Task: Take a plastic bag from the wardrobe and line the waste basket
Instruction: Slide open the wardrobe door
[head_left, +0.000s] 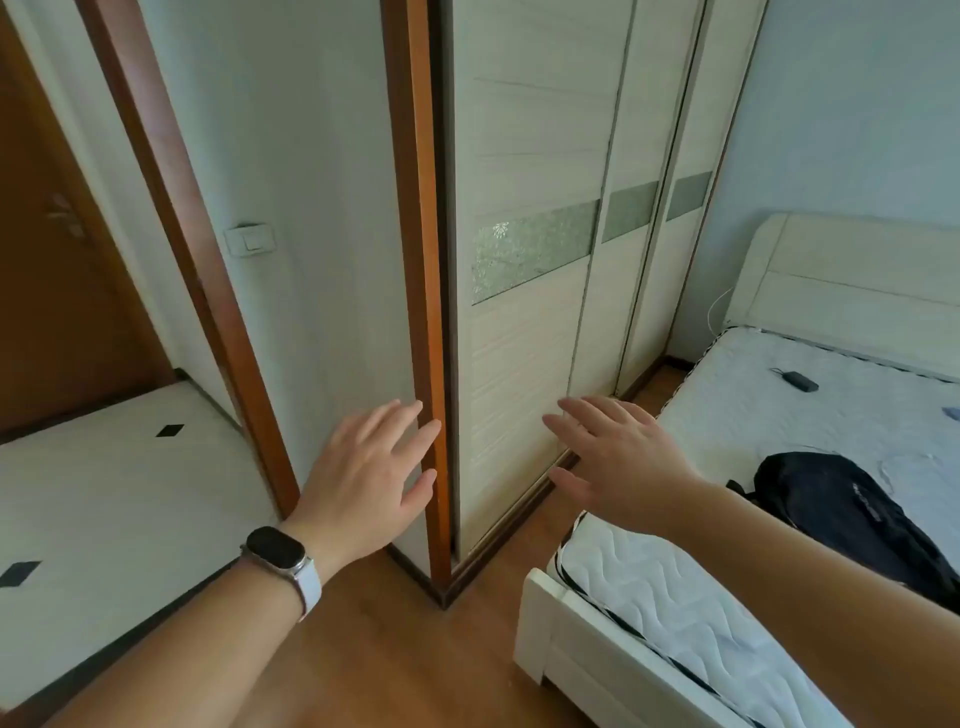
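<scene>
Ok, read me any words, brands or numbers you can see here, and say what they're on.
No text here can be read.
Black bag: a small pale print on its side, too blurred to read.
Watch: the screen is dark and shows nothing.
</scene>
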